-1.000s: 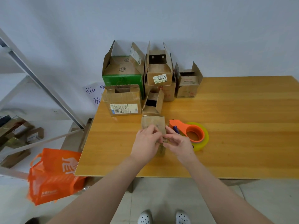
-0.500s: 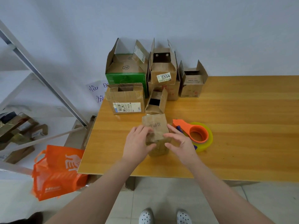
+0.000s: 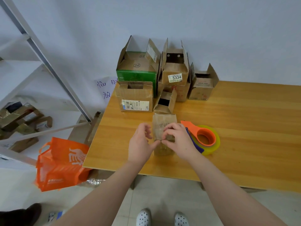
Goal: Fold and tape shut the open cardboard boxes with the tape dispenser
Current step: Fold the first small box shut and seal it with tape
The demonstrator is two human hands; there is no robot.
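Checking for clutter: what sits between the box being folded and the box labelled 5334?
In the head view, a small open box stands between the held box and the 5334 box.

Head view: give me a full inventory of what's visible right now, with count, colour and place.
small box: 1, brown, table front, between the hands
tape dispenser: 1, orange with yellow roll, right of small box
green box: 1, green, flaps open, table back left
brown open boxes: at least 4, brown, table back by wall
table: 1, light wood, centre
bag: 1, orange, floor left of table
shelf frame: 1, grey-white, far left
paper note: 1, white, wall behind table's left corner
shoes: 2, white dotted, bottom edge
left hand: 1, holds small box's left side
right hand: 1, pinches its top flap
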